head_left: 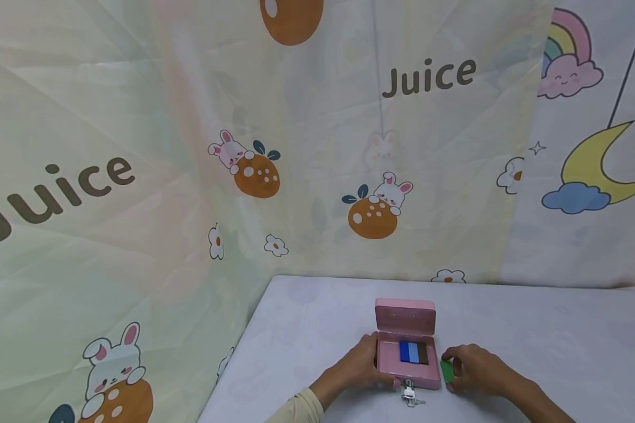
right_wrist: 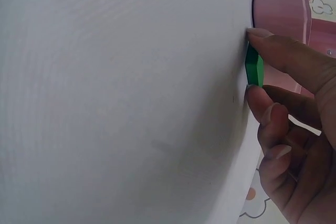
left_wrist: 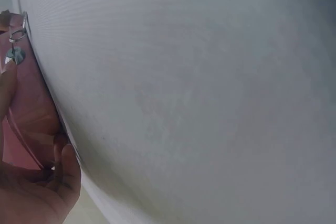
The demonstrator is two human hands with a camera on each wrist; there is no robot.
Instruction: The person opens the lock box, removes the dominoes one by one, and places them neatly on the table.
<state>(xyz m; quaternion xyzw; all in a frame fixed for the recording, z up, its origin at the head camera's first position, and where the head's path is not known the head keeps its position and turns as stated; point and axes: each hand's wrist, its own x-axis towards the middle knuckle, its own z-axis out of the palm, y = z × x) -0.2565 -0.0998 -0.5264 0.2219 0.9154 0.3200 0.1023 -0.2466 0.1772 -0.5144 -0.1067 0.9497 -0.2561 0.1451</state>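
A pink metal box (head_left: 388, 363) stands on the table with its lid (head_left: 405, 318) raised at the back. Inside lie a dark blue block (head_left: 404, 352), a light blue block (head_left: 413, 352) and a dark brown block (head_left: 423, 353), side by side. My left hand (head_left: 361, 365) grips the box by its left front corner, thumb along the front. Just right of the box, my right hand (head_left: 478, 370) pinches a green block (right_wrist: 254, 67) between thumb and fingers, low at the table surface. From the box front hangs a small lock with keys (head_left: 410, 392).
The white-covered table (head_left: 317, 317) reaches back to a patterned cloth wall (head_left: 317, 247). Another cloth wall (head_left: 164, 282), printed with rabbits and lettering, stands along the left edge.
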